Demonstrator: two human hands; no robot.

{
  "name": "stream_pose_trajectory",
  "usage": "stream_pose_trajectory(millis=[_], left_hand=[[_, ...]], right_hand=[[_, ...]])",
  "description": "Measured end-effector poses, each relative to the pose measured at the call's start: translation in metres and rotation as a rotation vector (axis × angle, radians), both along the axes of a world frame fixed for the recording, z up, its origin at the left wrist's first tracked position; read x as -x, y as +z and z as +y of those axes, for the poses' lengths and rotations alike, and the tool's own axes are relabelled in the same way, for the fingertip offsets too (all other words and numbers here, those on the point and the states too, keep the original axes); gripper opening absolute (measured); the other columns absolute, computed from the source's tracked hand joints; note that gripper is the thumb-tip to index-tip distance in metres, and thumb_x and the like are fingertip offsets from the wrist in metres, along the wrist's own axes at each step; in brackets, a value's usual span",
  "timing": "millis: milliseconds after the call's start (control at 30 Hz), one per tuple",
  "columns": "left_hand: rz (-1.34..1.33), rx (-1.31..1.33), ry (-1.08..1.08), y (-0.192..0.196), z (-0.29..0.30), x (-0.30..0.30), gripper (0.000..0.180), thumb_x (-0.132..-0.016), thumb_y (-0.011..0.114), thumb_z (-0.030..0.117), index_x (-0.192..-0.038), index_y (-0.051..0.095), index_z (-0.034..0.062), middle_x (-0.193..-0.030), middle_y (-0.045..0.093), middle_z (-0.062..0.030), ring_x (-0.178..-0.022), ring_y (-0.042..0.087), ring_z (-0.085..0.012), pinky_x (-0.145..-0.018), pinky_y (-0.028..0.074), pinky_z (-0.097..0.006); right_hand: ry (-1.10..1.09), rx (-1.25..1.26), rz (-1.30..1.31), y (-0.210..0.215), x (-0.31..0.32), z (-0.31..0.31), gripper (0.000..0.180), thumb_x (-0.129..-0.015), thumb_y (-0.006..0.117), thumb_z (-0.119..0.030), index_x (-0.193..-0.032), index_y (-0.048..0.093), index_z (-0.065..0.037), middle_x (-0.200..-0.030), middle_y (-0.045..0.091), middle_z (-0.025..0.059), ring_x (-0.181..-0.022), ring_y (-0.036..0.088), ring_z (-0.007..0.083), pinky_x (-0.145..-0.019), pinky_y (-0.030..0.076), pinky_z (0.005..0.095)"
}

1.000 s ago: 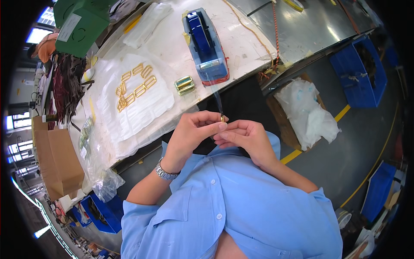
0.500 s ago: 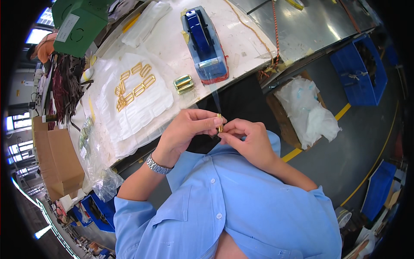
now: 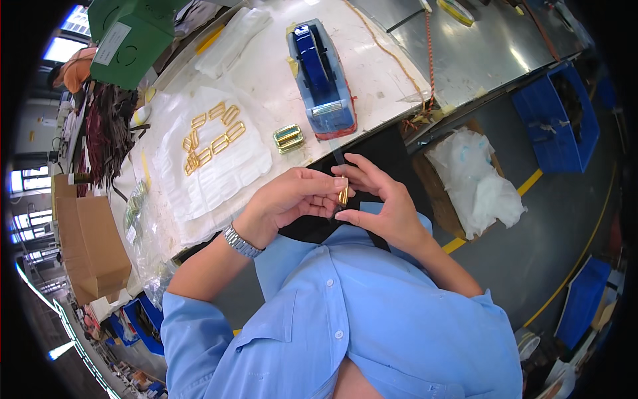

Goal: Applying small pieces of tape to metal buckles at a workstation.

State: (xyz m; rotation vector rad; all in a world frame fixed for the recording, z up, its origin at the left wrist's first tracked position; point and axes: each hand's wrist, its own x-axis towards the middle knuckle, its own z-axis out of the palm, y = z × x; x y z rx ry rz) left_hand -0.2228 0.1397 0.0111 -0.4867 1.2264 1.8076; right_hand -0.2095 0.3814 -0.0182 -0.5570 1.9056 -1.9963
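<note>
A small bundle of gold metal buckles [image 3: 343, 194] is pinched between the thumb and fingers of my left hand [image 3: 296, 199], in front of the table edge. My right hand [image 3: 389, 206] is curved around its right side, thumb and index finger spread apart; whether a fingertip touches the bundle is hard to tell. A strip of clear tape [image 3: 337, 154] hangs from the blue tape dispenser [image 3: 322, 80] toward my hands. Left of the dispenser lies a taped gold buckle bundle [image 3: 288, 138]. Several loose gold slide buckles [image 3: 219, 143] form a ring on a white plastic sheet [image 3: 232, 179].
The white table [image 3: 266, 66] meets a metal surface [image 3: 505, 40] at right. Below stand a carton with white plastic [image 3: 475, 183] and a blue bin [image 3: 541, 126]. Far left are a green machine [image 3: 133, 40], a cardboard box [image 3: 93, 246] and a person in orange [image 3: 76, 70].
My right hand has loosened from its pinch and spread its fingers. My left hand keeps the gold bundle, now slightly lower and turned. The view has shifted a little.
</note>
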Motion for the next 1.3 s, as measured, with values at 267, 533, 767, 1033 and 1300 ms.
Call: stream_pose_trajectory(millis=[267,533,767,1033,1300], left_hand=[[-0.020,-0.044,-0.030,0.000,-0.001,0.004,0.034,-0.101,0.082,0.033,-0.112,0.081,0.0003,-0.097,0.080,-0.0036,-0.083,0.073,-0.0106,-0.082,0.061,-0.028],[-0.072,-0.006,0.024,0.003,0.004,0.007,0.036,-0.101,0.082,0.034,-0.114,0.080,0.0011,-0.098,0.081,-0.0047,-0.083,0.073,-0.0126,-0.082,0.060,-0.029],[-0.114,-0.055,0.044,-0.003,0.005,0.001,0.038,-0.103,0.079,0.038,-0.117,0.077,0.0020,-0.098,0.080,-0.0037,-0.084,0.074,-0.0125,-0.080,0.059,-0.030],[0.290,0.171,0.076,0.002,0.010,-0.031,0.029,-0.110,0.069,0.027,-0.121,0.076,0.0004,-0.101,0.077,-0.0042,-0.084,0.071,-0.0143,-0.078,0.058,-0.030],[1.579,0.927,0.230,-0.004,0.039,-0.060,0.031,-0.084,0.085,-0.004,-0.112,0.073,0.0020,-0.091,0.073,-0.0101,-0.079,0.071,-0.0277,-0.069,0.056,-0.038]], right_hand=[[0.055,-0.082,0.021,0.000,0.006,0.007,0.088,-0.087,0.088,-0.007,-0.162,0.045,0.003,-0.144,0.072,0.0224,-0.131,0.072,0.0317,-0.114,0.054,0.0400],[-0.029,-0.013,0.016,0.002,0.004,-0.001,0.075,-0.089,0.088,-0.009,-0.154,0.054,0.007,-0.137,0.075,0.0226,-0.128,0.074,0.0289,-0.110,0.056,0.0371],[-0.080,-0.042,-0.097,0.010,0.000,-0.008,0.065,-0.091,0.088,-0.006,-0.148,0.062,0.008,-0.134,0.077,0.0207,-0.126,0.073,0.0198,-0.112,0.054,0.0340],[-0.139,0.027,-0.207,0.009,0.001,-0.017,0.059,-0.092,0.088,-0.009,-0.143,0.064,0.010,-0.126,0.080,0.0206,-0.117,0.076,0.0188,-0.106,0.059,0.0336],[-0.078,0.300,-0.510,0.016,-0.003,-0.025,0.053,-0.102,0.078,-0.004,-0.148,0.059,0.013,-0.135,0.075,0.0206,-0.119,0.074,0.0175,-0.102,0.061,0.0300]])
